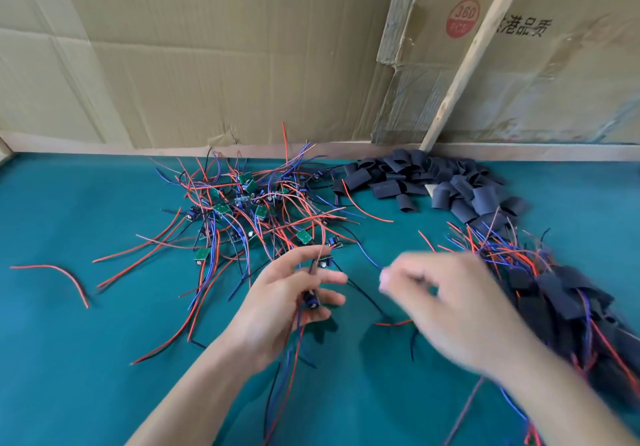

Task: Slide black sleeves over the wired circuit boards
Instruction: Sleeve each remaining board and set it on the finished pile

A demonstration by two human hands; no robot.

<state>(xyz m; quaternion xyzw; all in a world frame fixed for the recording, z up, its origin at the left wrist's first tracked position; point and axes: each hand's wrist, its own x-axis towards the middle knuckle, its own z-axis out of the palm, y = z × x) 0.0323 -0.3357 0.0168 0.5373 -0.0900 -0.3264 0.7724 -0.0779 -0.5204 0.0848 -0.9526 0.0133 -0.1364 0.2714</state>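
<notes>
I have one view only — a wide-angle camera worn on the head, looking forward and down over a teal felt-covered table (69, 359). It sits close above the two bare forearms entering from the bottom edge, and faces a flattened brown cardboard wall (207, 47) behind the table's far edge.

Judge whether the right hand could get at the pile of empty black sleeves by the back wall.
Probably yes: the right hand looks empty, and bare green mat lies between it and the sleeve pile.
</notes>
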